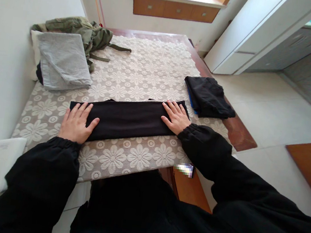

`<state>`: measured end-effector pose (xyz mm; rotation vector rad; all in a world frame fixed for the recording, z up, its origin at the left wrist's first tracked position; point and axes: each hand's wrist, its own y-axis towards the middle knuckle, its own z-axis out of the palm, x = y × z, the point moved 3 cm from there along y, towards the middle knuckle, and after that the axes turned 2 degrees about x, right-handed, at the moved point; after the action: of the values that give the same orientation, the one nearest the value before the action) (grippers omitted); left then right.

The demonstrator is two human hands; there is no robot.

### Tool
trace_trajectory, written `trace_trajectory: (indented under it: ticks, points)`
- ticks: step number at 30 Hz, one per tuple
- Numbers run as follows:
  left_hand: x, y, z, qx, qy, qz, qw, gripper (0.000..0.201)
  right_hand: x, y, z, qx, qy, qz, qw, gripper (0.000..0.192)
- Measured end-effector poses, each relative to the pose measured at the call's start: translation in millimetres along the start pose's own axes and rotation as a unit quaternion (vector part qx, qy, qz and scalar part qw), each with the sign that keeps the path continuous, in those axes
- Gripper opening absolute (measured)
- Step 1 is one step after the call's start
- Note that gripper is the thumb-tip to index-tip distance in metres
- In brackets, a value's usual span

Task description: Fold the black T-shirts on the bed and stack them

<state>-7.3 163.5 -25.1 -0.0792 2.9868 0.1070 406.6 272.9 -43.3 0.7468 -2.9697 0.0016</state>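
Note:
A black garment [126, 119], folded into a long flat strip, lies across the near part of the table. My left hand [77, 123] rests on its left end with fingers spread. On the right end, my right hand [176, 117] lies flat, its fingers apart. Both palms face down, and neither hand grips the cloth. What kind of garment it is cannot be told from its folded shape.
Beyond my left hand sit a folded grey garment [62, 60] and an olive-green strapped bag or garment [99, 38]. Folded dark clothes [209, 97] lie at the right edge. A patterned cloth [138, 156] covers the table; a white device [0, 166] stands at lower left.

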Motion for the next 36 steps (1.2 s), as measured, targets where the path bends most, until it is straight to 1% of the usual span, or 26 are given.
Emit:
trace_trajectory:
  ticks: [2, 4, 5, 7, 9, 10, 12, 14, 17, 20, 23, 30, 33, 36]
  points:
    - [5.0, 0.8, -2.6, 0.015, 0.01, 0.001, 1.0, 0.077, -4.0, 3.8, -4.3, 0.024, -0.003, -0.007, 1.0, 0.071]
    - [3.3, 6.9, -6.7, 0.054, 0.039, 0.0, 0.998, 0.079, -3.8, 13.0, -13.2, 0.063, -0.008, -0.015, 0.998, 0.075]
    - [-1.1, 12.0, -9.4, 0.077, 0.056, -0.002, 0.995, 0.08, -1.4, 19.7, -18.9, 0.082, -0.009, -0.021, 0.996, 0.076]
    - [-18.7, 25.7, -15.4, 0.103, 0.078, 0.008, 0.992, 0.078, 9.6, 36.3, -30.3, 0.099, -0.001, -0.044, 0.994, 0.072]
    - [-45.7, 42.2, -19.2, 0.095, 0.068, 0.046, 0.992, 0.073, 27.6, 54.3, -37.2, 0.082, 0.018, -0.084, 0.993, 0.068]
    - [-60.0, 50.3, -18.9, 0.084, 0.054, 0.068, 0.993, 0.071, 37.7, 62.6, -37.0, 0.072, 0.029, -0.105, 0.991, 0.068]
    - [-83.1, 64.5, -12.3, 0.073, 0.023, 0.094, 0.993, 0.068, 55.6, 75.5, -28.9, 0.075, 0.044, -0.13, 0.988, 0.071]
    - [-94.7, 74.2, 0.1, 0.073, 0.003, 0.096, 0.993, 0.068, 66.3, 82.7, -15.1, 0.087, 0.047, -0.136, 0.986, 0.072]
    - [-95.1, 79.1, 17.3, 0.066, -0.01, 0.102, 0.993, 0.069, 69.4, 84.7, -0.1, 0.066, 0.043, -0.146, 0.986, 0.069]
    - [-88.3, 78.2, 24.3, 0.058, -0.019, 0.11, 0.992, 0.068, 66.3, 83.0, 4.1, 0.052, 0.042, -0.155, 0.986, 0.069]
    - [-84.4, 78.0, 22.8, 0.055, -0.033, 0.113, 0.992, 0.066, 65.2, 82.9, 3.2, 0.052, 0.045, -0.153, 0.986, 0.069]
    - [-83.3, 78.8, 18.2, 0.051, -0.07, 0.135, 0.987, 0.058, 66.9, 83.5, 2.8, 0.038, 0.065, -0.153, 0.985, 0.069]
    - [-83.0, 78.2, 20.0, 0.054, -0.063, 0.136, 0.987, 0.062, 67.0, 83.2, 2.9, 0.04, 0.066, -0.154, 0.985, 0.069]
    - [-83.4, 78.0, 22.9, 0.076, -0.037, 0.143, 0.986, 0.068, 66.8, 83.0, 2.6, 0.039, 0.065, -0.153, 0.985, 0.069]
